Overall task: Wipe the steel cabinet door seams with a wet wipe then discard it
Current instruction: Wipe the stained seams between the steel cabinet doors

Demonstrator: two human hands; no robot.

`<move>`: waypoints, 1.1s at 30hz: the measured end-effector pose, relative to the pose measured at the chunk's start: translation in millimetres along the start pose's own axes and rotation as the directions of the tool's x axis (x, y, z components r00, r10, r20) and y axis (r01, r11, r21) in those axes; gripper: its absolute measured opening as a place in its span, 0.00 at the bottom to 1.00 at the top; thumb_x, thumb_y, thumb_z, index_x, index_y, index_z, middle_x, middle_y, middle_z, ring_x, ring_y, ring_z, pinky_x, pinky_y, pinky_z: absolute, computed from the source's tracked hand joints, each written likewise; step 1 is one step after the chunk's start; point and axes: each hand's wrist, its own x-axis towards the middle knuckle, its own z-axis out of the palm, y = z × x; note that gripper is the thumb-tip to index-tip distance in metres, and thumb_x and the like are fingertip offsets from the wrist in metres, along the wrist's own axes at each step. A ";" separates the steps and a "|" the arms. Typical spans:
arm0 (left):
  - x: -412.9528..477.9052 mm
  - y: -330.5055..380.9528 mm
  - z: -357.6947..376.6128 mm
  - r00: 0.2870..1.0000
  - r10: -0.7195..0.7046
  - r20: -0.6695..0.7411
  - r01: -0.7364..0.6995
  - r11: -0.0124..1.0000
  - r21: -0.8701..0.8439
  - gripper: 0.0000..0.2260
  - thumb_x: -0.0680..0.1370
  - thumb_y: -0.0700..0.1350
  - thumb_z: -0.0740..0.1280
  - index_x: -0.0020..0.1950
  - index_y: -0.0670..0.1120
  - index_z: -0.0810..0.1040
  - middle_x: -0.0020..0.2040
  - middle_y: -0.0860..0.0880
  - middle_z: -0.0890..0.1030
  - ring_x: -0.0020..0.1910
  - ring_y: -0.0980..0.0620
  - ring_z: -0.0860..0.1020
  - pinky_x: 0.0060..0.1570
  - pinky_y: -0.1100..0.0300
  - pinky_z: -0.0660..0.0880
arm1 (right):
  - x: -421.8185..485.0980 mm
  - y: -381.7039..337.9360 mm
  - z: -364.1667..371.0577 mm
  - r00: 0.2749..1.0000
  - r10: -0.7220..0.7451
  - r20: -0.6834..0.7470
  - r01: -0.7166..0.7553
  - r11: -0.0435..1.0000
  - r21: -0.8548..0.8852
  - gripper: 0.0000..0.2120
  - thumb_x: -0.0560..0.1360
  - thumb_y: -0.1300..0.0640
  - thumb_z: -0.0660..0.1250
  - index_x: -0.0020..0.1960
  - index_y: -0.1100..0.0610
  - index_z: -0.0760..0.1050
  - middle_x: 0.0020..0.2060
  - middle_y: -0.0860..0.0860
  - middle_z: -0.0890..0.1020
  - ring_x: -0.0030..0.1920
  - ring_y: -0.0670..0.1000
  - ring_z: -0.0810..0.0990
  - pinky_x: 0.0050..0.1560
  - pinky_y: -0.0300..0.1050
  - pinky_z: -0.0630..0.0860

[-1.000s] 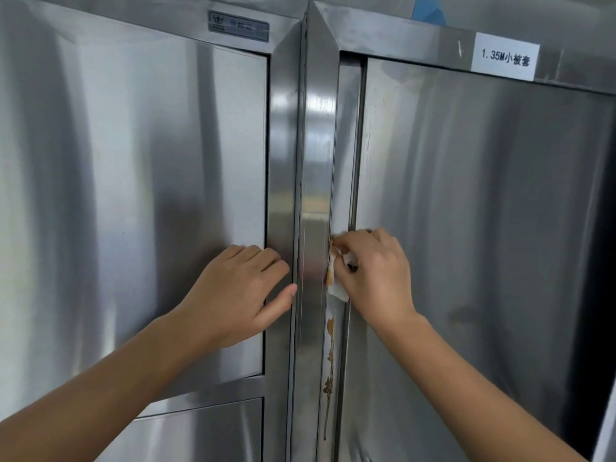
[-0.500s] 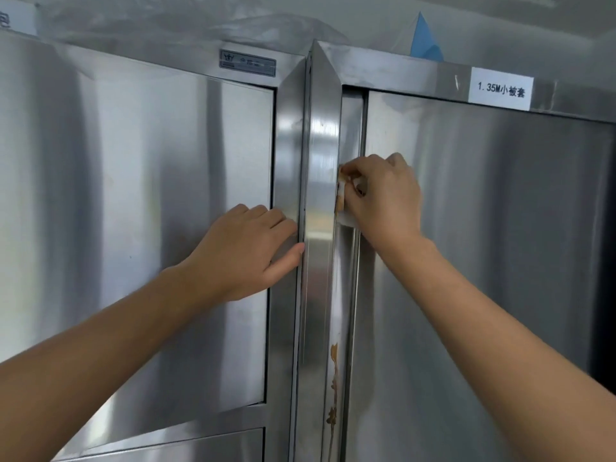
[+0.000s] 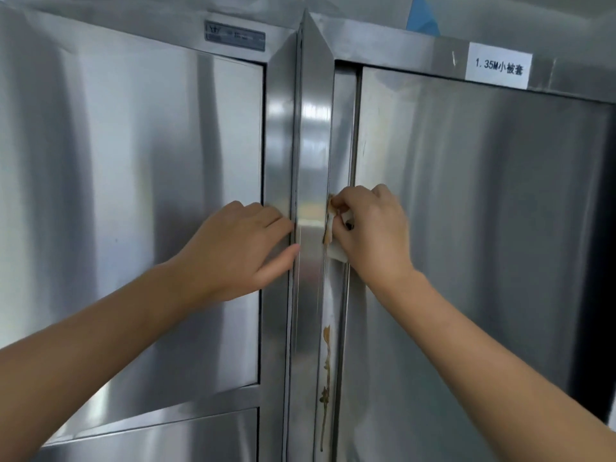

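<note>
Wet wipe (image 3: 336, 251): bunched small and pressed against the narrow steel strip at the left edge of the right door (image 3: 483, 228), about halfway up. The part of it that shows is stained brown.
Right hand (image 3: 373, 235): fingers curled tight, with thumb and fingertips pinching the wipe against the metal.
Left hand (image 3: 240, 251): fingers straight and close together, lying flat on the right edge of the left door (image 3: 150, 195). The thumb reaches the centre post (image 3: 315, 145), and the hand holds nothing.
Seam (image 3: 357, 135): a dark vertical gap between the strip and the right door, running up to the cabinet's top edge.
Brown streak (image 3: 327, 368): trails down the strip below the wipe towards the bottom edge and looks uncleaned.
Risk, smearing: the wipe looks loaded with grime, so another pass with the same face would probably spread brown along the strip rather than lift it.
Risk, missed dirt: the wad is thick and the seam is thin, so residue deep in the gap may stay put.
Risk, fingers: the folded steel edges look sharp, and a fast slide on wet metal could nick a fingertip or tear the wipe.
Risk, door: I cannot tell whether it is latched, and a hard push might shift it.
</note>
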 end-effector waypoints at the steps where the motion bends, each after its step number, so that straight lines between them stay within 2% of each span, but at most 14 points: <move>1: -6.1 3.4 4.1 1.000 0.007 0.011 -0.007 1.000 -0.005 0.21 0.82 0.57 0.52 0.53 0.45 0.80 0.46 0.47 0.80 0.41 0.44 0.76 0.41 0.50 0.71 | -15.2 -0.3 0.1 1.000 -0.001 0.030 0.001 1.000 0.001 0.09 0.69 0.65 0.70 0.45 0.54 0.79 0.36 0.47 0.81 0.40 0.54 0.73 0.39 0.46 0.69; 6: -35.9 25.3 23.1 0.997 0.011 0.081 -0.009 0.999 -0.032 0.21 0.82 0.57 0.53 0.51 0.45 0.80 0.44 0.47 0.80 0.40 0.44 0.77 0.41 0.50 0.73 | -85.6 -2.8 0.6 0.986 0.005 0.168 -0.005 1.000 0.004 0.12 0.64 0.69 0.72 0.42 0.54 0.78 0.33 0.46 0.78 0.38 0.54 0.74 0.39 0.47 0.73; 10: -64.2 45.4 45.6 0.986 0.048 0.161 -0.047 0.999 -0.009 0.20 0.83 0.57 0.54 0.51 0.46 0.79 0.44 0.47 0.80 0.41 0.44 0.76 0.43 0.50 0.71 | -120.4 -3.1 0.8 0.964 0.029 0.264 -0.030 1.000 0.002 0.12 0.65 0.66 0.75 0.43 0.52 0.80 0.36 0.45 0.82 0.39 0.54 0.76 0.40 0.45 0.71; 16: -94.9 55.8 58.8 0.980 0.029 0.196 -0.021 0.999 -0.045 0.20 0.83 0.58 0.53 0.51 0.47 0.79 0.45 0.48 0.80 0.42 0.45 0.77 0.46 0.51 0.71 | -135.6 -4.2 -6.1 0.976 0.105 0.189 -0.116 0.992 0.051 0.10 0.70 0.63 0.73 0.49 0.53 0.82 0.42 0.45 0.84 0.42 0.52 0.77 0.45 0.44 0.74; 20: -99.9 58.1 60.8 0.980 0.013 0.199 -0.002 0.998 -0.058 0.21 0.84 0.58 0.52 0.52 0.46 0.80 0.46 0.48 0.80 0.43 0.46 0.77 0.47 0.51 0.70 | -121.2 -6.6 -1.6 0.986 0.101 0.135 -0.103 0.995 0.008 0.08 0.71 0.61 0.72 0.48 0.52 0.82 0.42 0.45 0.83 0.42 0.50 0.76 0.45 0.40 0.68; 27: -107.0 64.3 62.8 0.982 -0.029 0.188 0.051 0.993 -0.108 0.21 0.83 0.58 0.53 0.52 0.46 0.81 0.46 0.50 0.81 0.42 0.48 0.78 0.45 0.53 0.70 | -105.2 -12.8 9.7 0.986 0.126 0.113 -0.118 0.990 -0.071 0.08 0.67 0.65 0.70 0.42 0.53 0.80 0.34 0.46 0.81 0.35 0.53 0.77 0.38 0.46 0.74; 31: -111.6 67.2 67.2 0.978 -0.038 0.206 0.065 0.990 -0.126 0.22 0.83 0.58 0.52 0.52 0.46 0.81 0.46 0.49 0.81 0.42 0.48 0.78 0.45 0.53 0.72 | -125.6 -10.4 13.2 0.977 0.139 0.165 -0.123 0.987 -0.100 0.09 0.65 0.66 0.69 0.38 0.53 0.79 0.28 0.47 0.78 0.28 0.53 0.75 0.35 0.44 0.71; 33: -114.8 69.8 69.0 0.978 -0.035 0.207 0.064 0.988 -0.138 0.22 0.83 0.58 0.52 0.53 0.46 0.81 0.46 0.49 0.82 0.43 0.48 0.79 0.46 0.52 0.73 | -150.3 -11.3 16.4 0.956 0.183 0.228 -0.160 0.980 -0.116 0.09 0.64 0.65 0.70 0.38 0.52 0.77 0.27 0.47 0.78 0.27 0.54 0.74 0.34 0.45 0.74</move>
